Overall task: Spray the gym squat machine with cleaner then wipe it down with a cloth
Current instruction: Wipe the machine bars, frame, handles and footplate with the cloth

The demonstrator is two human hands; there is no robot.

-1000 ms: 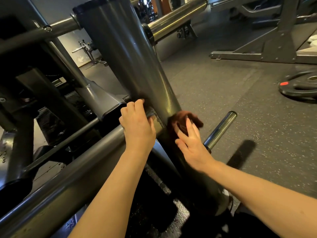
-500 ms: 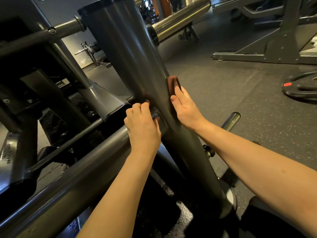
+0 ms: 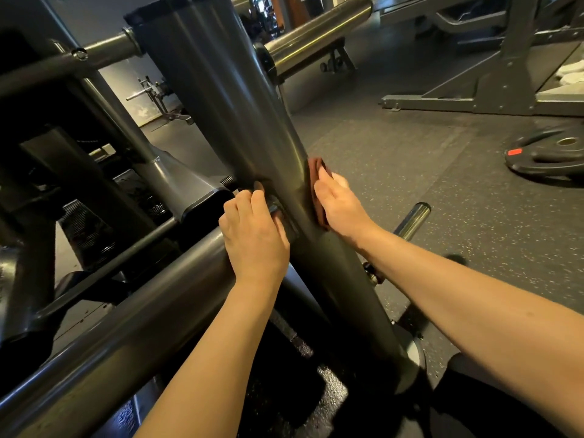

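Observation:
The grey squat machine fills the left and middle of the head view, with a thick slanted post rising from the floor. A dark brown cloth lies against the post's right side. My right hand presses the cloth flat to the metal with straight fingers. My left hand grips the joint where a round cross tube meets the post, fingers curled over it. No spray bottle is in view.
A chrome weight peg sticks out low on the right of the post. A long chrome sleeve projects at the top. A black weight plate lies on the rubber floor at right, and another rack's base stands beyond.
My right hand slid the cloth up the post from low on its right side, then came slightly back down. My left hand kept its hold on the joint.

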